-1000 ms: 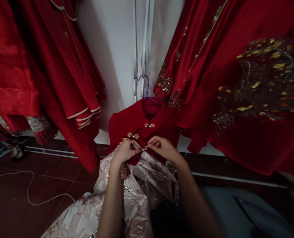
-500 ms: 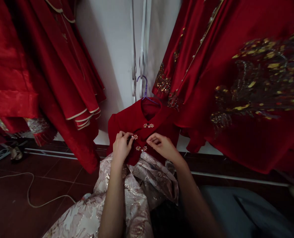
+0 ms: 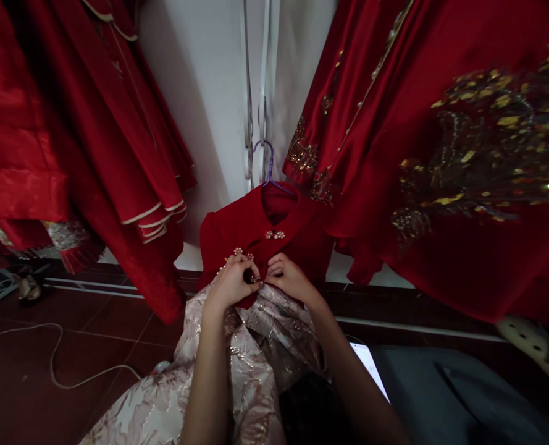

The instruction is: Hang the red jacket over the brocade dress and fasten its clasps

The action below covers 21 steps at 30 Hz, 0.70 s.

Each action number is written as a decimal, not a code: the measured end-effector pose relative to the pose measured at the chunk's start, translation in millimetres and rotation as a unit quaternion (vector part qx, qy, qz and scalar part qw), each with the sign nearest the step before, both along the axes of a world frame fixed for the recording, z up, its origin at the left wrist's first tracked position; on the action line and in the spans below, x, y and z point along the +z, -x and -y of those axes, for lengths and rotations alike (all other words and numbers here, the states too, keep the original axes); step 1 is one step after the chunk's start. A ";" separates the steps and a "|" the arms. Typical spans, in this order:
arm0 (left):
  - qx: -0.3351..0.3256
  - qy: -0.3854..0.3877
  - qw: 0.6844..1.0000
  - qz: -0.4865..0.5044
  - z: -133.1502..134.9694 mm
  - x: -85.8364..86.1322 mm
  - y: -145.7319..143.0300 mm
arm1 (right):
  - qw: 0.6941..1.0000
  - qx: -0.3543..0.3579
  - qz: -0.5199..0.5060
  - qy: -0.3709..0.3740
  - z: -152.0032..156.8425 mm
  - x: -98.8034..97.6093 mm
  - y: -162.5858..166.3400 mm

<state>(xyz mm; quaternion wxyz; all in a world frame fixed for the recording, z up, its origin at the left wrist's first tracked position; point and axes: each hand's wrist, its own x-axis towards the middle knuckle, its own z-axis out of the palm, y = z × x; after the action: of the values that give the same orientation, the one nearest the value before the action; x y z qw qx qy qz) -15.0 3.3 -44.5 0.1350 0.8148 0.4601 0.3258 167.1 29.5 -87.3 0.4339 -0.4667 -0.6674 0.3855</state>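
A dark red jacket [image 3: 237, 219] with a crossed neckline hangs on a purple hanger [image 3: 270, 168]. One beaded clasp [image 3: 275, 235] shows fastened across its upper chest. Lower down, my left hand [image 3: 232, 281] is closed in a pinch on a lower beaded clasp [image 3: 255, 280], most of which the fingers cover. My right hand [image 3: 290, 279] pinches at the other side of that same clasp, its fingertips almost meeting the left ones. More beaded pieces [image 3: 238, 251] stick up behind the left knuckles. Beneath both wrists spreads a shiny pale pink brocade skirt [image 3: 251, 358].
Red garments with cream piping [image 3: 130, 154] hang at left, and red ones with gold sequins [image 3: 491, 154] at right. A thin cable [image 3: 61, 346] lies on the tiled floor. By my right forearm are a lit phone [image 3: 369, 368] and a grey-blue surface [image 3: 436, 389].
Both hands have come down and together at the lower clasp. The left one has left the separate beaded piece it pinched higher up. The lit phone has come into view.
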 end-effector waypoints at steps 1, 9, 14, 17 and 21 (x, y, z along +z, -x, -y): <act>0.006 0.007 1.000 -0.010 0.1 -0.4 0.0 | 1.000 0.004 -0.008 0.008 0.5 1.4 0.7; 0.027 0.034 0.998 -0.044 3.0 0.8 -0.9 | 0.992 0.061 -0.058 0.093 5.8 14.6 -12.3; 0.009 0.019 0.997 -0.072 2.5 -1.2 -0.9 | 0.990 0.072 -0.068 0.105 7.0 15.0 -9.6; 0.005 -0.002 0.997 -0.082 1.8 -3.3 -1.4 | 0.988 0.075 -0.079 0.106 8.2 15.8 -7.5; -0.005 -0.019 0.997 -0.080 1.5 -4.8 -2.7 | 0.988 0.085 -0.076 0.108 9.3 17.4 -6.3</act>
<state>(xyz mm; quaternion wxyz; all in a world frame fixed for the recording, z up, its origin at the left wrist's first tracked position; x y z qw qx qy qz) -12.3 1.8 -49.3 0.0843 0.8428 0.4594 0.2674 173.3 20.1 -69.8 0.3966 -0.4218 -0.6241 0.5247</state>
